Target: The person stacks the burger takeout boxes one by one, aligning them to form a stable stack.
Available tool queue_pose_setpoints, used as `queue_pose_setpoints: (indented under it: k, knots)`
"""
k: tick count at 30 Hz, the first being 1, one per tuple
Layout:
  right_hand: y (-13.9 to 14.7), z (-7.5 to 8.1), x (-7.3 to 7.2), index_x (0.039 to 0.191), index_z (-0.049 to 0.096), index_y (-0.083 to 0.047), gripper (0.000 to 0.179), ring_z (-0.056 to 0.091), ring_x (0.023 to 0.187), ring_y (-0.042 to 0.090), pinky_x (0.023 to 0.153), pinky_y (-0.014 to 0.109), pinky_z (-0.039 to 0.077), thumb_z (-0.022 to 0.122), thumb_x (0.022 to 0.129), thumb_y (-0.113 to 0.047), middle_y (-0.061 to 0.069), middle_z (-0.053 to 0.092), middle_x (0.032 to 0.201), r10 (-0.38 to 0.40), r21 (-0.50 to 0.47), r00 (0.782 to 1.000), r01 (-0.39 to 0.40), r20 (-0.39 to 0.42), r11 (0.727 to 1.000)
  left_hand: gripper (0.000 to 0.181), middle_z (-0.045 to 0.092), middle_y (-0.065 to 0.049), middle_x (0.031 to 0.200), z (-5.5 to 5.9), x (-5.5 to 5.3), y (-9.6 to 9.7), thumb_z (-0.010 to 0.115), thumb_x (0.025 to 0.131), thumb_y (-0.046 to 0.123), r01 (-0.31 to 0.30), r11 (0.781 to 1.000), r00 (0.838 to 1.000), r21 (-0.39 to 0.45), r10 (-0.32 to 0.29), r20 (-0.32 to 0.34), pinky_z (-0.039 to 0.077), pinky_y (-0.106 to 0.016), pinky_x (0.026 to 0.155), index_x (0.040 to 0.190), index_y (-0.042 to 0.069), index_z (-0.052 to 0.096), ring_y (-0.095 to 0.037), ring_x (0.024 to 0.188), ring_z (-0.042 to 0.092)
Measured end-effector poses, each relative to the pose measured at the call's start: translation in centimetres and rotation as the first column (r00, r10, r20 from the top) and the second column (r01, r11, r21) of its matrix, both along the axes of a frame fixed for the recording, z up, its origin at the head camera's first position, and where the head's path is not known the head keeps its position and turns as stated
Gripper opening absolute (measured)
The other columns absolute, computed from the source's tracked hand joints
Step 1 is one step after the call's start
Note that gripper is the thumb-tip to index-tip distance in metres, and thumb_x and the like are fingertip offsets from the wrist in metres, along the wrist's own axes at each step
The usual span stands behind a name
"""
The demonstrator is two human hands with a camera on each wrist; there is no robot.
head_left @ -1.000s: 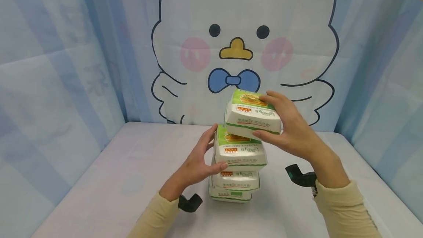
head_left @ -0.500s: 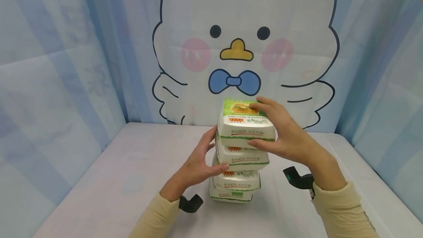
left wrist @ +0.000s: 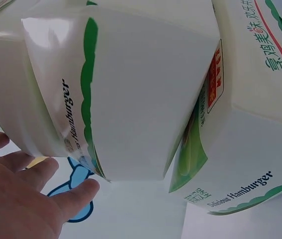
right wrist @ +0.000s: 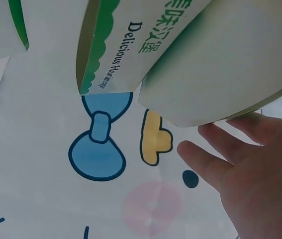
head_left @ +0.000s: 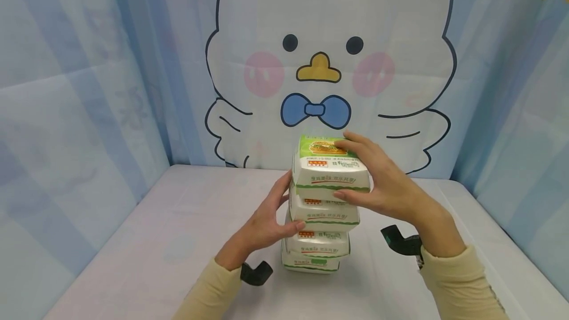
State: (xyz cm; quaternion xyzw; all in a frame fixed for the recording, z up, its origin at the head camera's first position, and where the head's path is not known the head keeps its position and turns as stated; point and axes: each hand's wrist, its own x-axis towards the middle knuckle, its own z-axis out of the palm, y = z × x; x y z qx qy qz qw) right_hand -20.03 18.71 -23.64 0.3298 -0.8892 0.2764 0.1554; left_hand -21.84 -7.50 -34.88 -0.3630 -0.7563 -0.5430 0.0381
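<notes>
Several white-and-green paper hamburger boxes stand stacked in the head view. The top box [head_left: 331,177] has a burger picture on its green lid and sits slightly askew. My right hand [head_left: 388,177] grips its right side, fingers over the lid and thumb along the lower front edge. At the second box [head_left: 331,215], my left hand [head_left: 262,223] holds the left side, thumb on the front and fingers toward the back. Beneath are a third box [head_left: 322,246] and the bottom box [head_left: 306,263]. The left wrist view shows box sides [left wrist: 150,99] close up beside the spread fingers.
The stack stands on a white-covered table [head_left: 178,241]. A blue-and-white cloth [head_left: 89,88] surrounds it on the sides, with a cartoon bird [head_left: 317,14] on the back panel. Black straps with protruding mounts [head_left: 256,273] are on both wrists.
My right hand has brought the top box down and slightly left onto the second one. The left hand has stayed at the second box, which has shifted slightly.
</notes>
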Motion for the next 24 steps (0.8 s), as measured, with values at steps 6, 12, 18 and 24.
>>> queue_pose_setpoints:
  k: [6,12,18,24]
  knots:
    - [0.19,-0.17,-0.20,0.151,0.036,-0.022,0.086,0.034,0.143,0.034,0.104,0.068,0.041,0.083,0.080,-0.028,0.005,0.021,0.164,0.019,-0.017,1.000,-0.019,-0.009,1.000,0.098,0.016,0.011,0.164,0.10,-0.02,-0.03,0.073,0.085,0.033,-0.004,1.000,1.000,0.008,0.004,-0.013,0.028,-0.055,0.120,0.158,0.036,0.008,-0.013,0.153,0.016]
    - [0.31,-0.23,-0.32,0.152,0.036,-0.024,0.083,0.029,0.146,0.037,0.105,0.074,0.034,0.080,0.082,-0.028,0.006,0.023,0.163,0.020,-0.018,0.999,-0.021,-0.031,1.000,0.097,0.017,0.009,0.164,0.23,-0.05,-0.19,0.073,0.085,0.031,0.006,1.000,1.000,0.022,-0.006,-0.010,0.027,-0.058,0.120,0.158,0.035,0.010,-0.016,0.153,0.016]
    - [0.30,-0.22,-0.32,0.152,0.036,-0.024,0.083,0.031,0.144,0.036,0.104,0.072,0.037,0.080,0.082,-0.027,0.005,0.022,0.163,0.026,-0.022,0.999,-0.027,-0.032,0.999,0.099,0.013,0.011,0.165,0.24,-0.10,-0.42,0.074,0.085,0.033,-0.028,1.000,1.000,0.013,0.029,-0.004,0.025,-0.056,0.121,0.158,0.034,0.008,-0.014,0.154,0.014]
    - [0.42,-0.12,-0.21,0.152,0.035,-0.023,0.081,0.032,0.142,0.037,0.103,0.073,0.037,0.078,0.083,-0.029,0.007,0.022,0.163,0.022,-0.025,0.999,-0.023,-0.027,0.999,0.099,0.013,0.009,0.165,0.35,-0.05,-0.66,0.074,0.084,0.029,-0.058,0.998,0.998,-0.006,0.058,0.004,0.026,-0.052,0.122,0.159,0.030,0.009,-0.015,0.154,0.014]
